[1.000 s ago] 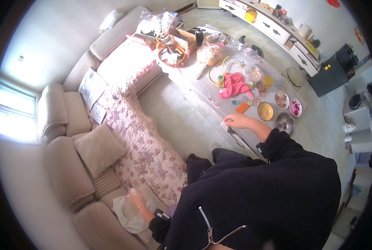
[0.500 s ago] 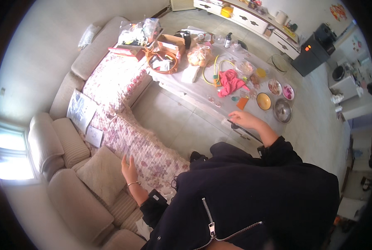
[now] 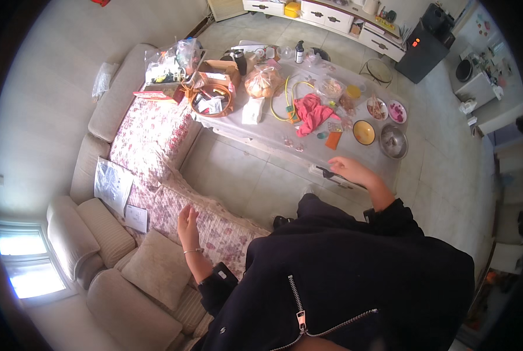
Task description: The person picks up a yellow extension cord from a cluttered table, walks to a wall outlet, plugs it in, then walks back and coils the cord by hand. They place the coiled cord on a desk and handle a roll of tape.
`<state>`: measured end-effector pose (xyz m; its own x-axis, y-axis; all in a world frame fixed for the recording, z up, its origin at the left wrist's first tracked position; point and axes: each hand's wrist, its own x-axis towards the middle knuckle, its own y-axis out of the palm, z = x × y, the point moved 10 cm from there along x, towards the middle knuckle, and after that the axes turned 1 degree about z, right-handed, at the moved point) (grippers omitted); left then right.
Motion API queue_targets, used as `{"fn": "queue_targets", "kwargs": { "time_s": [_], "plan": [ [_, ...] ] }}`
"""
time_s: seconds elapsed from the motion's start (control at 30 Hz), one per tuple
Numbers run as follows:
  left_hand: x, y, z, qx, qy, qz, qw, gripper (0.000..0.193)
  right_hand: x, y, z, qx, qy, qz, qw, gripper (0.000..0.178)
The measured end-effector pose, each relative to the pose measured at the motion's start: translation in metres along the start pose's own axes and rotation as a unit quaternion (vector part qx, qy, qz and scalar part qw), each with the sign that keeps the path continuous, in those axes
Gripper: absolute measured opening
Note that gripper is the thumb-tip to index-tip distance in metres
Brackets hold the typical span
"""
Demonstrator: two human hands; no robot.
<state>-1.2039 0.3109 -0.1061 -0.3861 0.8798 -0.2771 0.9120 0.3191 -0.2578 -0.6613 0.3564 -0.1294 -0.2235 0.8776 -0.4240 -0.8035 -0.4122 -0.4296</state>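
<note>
My left hand (image 3: 189, 228) hangs in the air over the flowered sofa cover (image 3: 220, 225), its fingers stretched out and nothing in it. A thin bracelet circles that wrist. In front of the low table's (image 3: 252, 136) near edge, beside a drawer with a dark handle, my right hand (image 3: 352, 170) is held out with loosely extended fingers; I see nothing in its grasp. Closest to it on the tabletop lie an orange flat piece (image 3: 333, 140), a yellow bowl (image 3: 364, 133) and a steel bowl (image 3: 393, 142). A crumpled pink cloth (image 3: 314, 113) lies farther back.
Toward the left end of the table stand a wicker basket (image 3: 229, 105), a cardboard box (image 3: 220, 71) and a bag of round brown food (image 3: 262, 83). Plates of food (image 3: 377, 108) sit at the right. A beige sofa (image 3: 124, 310) runs along the left; a stool (image 3: 379, 70) stands behind the table.
The view has shifted, so the table sits lower and farther left in the picture. My left hand's fingers have drawn closer together. My right hand stays near the table's front edge.
</note>
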Motion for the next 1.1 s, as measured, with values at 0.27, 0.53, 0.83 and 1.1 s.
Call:
{"fn": "queue_targets", "kwargs": {
  "time_s": [0.27,0.53,0.83,1.1],
  "plan": [
    [0.014,0.047,-0.016,0.024,-0.013,0.045,0.999,0.040,0.010,-0.025,-0.016,0.005,0.010,-0.018,1.000,0.034],
    [0.024,0.078,-0.033,-0.021,-0.009,0.083,0.996,0.040,0.021,-0.038,-0.018,0.018,0.037,0.003,0.999,0.031],
    [0.031,0.105,-0.044,0.088,-0.038,0.082,0.992,0.043,0.022,-0.046,-0.036,0.056,0.054,0.003,0.997,0.032],
    [0.043,0.129,-0.052,0.054,0.011,0.124,0.991,0.038,0.024,-0.055,-0.054,0.066,0.026,-0.034,0.997,0.033]
  ]
}}
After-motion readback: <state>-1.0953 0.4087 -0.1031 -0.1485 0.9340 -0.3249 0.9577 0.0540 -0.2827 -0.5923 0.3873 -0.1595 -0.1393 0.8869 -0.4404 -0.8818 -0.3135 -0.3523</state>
